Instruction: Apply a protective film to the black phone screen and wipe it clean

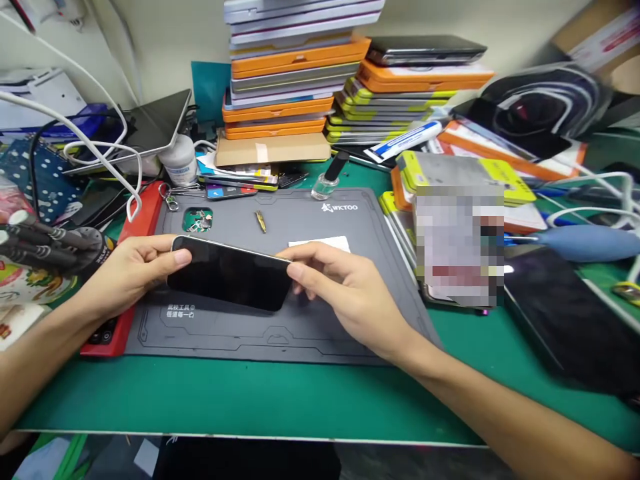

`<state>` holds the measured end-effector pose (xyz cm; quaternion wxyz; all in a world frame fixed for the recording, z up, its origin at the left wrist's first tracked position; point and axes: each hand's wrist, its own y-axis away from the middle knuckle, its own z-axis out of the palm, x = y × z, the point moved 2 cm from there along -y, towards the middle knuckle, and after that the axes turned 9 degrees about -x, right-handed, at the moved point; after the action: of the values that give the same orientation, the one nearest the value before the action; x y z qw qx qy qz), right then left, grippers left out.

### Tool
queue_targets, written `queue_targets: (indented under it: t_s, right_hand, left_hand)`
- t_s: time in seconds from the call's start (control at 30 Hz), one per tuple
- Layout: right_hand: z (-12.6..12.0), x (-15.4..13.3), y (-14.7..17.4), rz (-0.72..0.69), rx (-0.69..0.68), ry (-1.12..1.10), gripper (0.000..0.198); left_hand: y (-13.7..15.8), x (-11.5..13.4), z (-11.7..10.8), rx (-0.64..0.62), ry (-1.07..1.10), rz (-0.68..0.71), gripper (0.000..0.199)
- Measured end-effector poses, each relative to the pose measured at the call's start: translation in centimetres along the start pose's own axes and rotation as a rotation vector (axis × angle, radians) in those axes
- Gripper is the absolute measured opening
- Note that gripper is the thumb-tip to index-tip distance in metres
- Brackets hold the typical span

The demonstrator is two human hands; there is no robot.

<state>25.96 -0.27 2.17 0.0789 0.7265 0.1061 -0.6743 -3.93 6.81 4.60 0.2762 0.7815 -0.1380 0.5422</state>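
Back of phone (pixel 233 275) hidden. White thing (pixel 336 243), maybe paper, partly behind right hand (pixel 345 280). Top of box stack (pixel 295 65) cut off.

The smartphone (pixel 230 273) has a black screen; the work mat (pixel 320 343) is grey with white lettering and dark linework, the desk (pixel 250 397) green, the bottle cap (pixel 339 165) black, the fabric (pixel 25 175) blue with white polka dots.

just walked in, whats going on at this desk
A person holds a dark-screened phone sideways over a grey mat, the left hand on one end and the right hand on the other. Beyond it are a brass-coloured piece and a black-capped bottle.
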Motion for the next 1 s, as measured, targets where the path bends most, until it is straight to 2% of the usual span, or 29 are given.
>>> queue_targets:
  t_s: [0.23, 0.47, 0.7, 0.9, 1.0]
  right_hand:
    - [0.3, 1.0, -0.2, 0.045, 0.005, -0.082, 0.017]
    - [0.4, 1.3, -0.4, 0.049, -0.013, -0.045, 0.023]
    - [0.1, 1.4, -0.6, 0.072, -0.023, -0.019, 0.027]
    - [-0.1, 1.3, -0.6, 0.096, -0.014, 0.085, 0.029]
    - [-0.2, 1.3, -0.8, 0.08, -0.023, 0.069, 0.032]
  left_hand:
    - [-0.1, -0.4, 0.8, -0.084, 0.147, 0.046, 0.039]
    - [-0.2, -0.6, 1.2, -0.016, 0.109, -0.04, 0.045]
    - [-0.4, -0.4, 1.4, -0.051, 0.137, -0.113, 0.045]
    - [-0.4, 0.6, 1.3, -0.012, 0.191, -0.151, 0.044]
    - [-0.3, 0.9, 1.2, -0.018, 0.23, -0.151, 0.041]
